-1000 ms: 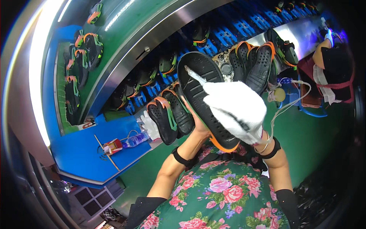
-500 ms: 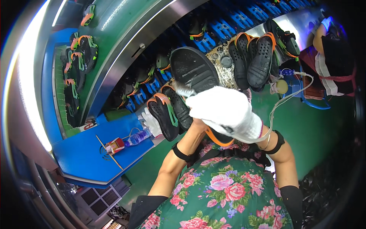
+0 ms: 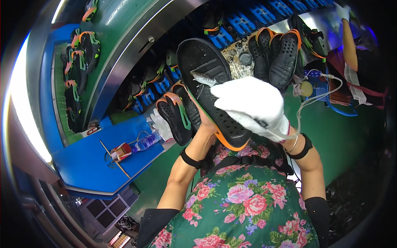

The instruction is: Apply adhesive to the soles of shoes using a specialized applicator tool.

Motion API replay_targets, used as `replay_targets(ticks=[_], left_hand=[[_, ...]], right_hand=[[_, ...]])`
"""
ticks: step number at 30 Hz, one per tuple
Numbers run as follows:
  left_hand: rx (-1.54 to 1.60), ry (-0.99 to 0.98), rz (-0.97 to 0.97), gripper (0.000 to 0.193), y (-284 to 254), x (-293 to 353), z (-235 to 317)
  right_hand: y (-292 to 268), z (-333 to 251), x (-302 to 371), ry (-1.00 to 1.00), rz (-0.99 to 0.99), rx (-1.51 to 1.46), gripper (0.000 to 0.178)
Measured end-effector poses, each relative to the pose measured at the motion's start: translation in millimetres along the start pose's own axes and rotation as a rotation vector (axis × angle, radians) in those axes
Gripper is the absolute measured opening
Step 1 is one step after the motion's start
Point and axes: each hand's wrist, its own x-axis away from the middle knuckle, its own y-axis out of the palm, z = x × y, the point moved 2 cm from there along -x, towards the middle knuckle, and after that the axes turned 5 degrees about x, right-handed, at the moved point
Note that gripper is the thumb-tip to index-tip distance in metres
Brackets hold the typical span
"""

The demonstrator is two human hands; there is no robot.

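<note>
A black shoe sole point(image 3: 199, 58) with an orange and green rim is tilted in front of me, its inner face up. My bare left hand point(image 3: 207, 123) is closed round its left edge near the heel, fingers partly hidden underneath. My right hand point(image 3: 251, 105), in a white glove, is closed on a small brush point(image 3: 204, 79) with pale bristles. The brush lies over the middle of the sole, its handle hidden in the glove. Wet-looking shine shows on the sole's surface near the bristles.
Black shoes with orange straps point(image 3: 284, 58) stand beyond my right hand, beside a crusted board with a round pot point(image 3: 245, 58). More shoes point(image 3: 173, 118) are to the left. A blue side table point(image 3: 82, 165) holds a bottle point(image 3: 145, 142). A co-worker's arm point(image 3: 349, 45) shows far right.
The brush has moved from the sole's left edge up onto its middle. My right hand has shifted slightly right, uncovering the heel, and the sole has moved a little left and up.
</note>
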Motion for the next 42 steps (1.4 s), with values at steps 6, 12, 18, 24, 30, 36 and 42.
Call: replay_targets(ticks=[6,12,18,24,30,36,42], left_hand=[[-0.086,0.021,0.101,0.119,-34.1,1.8,13.7],[0.056,0.07,-0.095,0.111,17.5,-5.9,20.5],[-0.099,0.165,0.004,0.08,29.2,-8.2,33.2],[-0.029,-0.028,-0.281,0.107,36.2,-11.6,34.9],[-0.002,-0.008,-0.297,0.116,35.5,-15.6,44.5],[0.0,0.055,-0.284,0.112,40.1,-16.8,50.6],[-0.094,0.112,-0.306,0.107,46.0,-20.8,56.1]], right_hand=[[6.7,-8.2,12.4,0.037,-0.141,-0.158,0.029],[20.0,-12.9,16.3,0.338,-0.102,-0.348,0.026],[1.9,0.9,18.1,0.045,-0.097,-0.102,0.026],[17.0,-17.3,29.2,0.255,-0.182,-0.308,0.032],[13.1,-8.7,27.3,0.146,-0.105,-0.12,0.03],[9.9,-14.9,21.2,0.151,-0.09,-0.228,0.026],[13.5,-18.6,30.3,0.004,-0.172,0.011,0.03]])
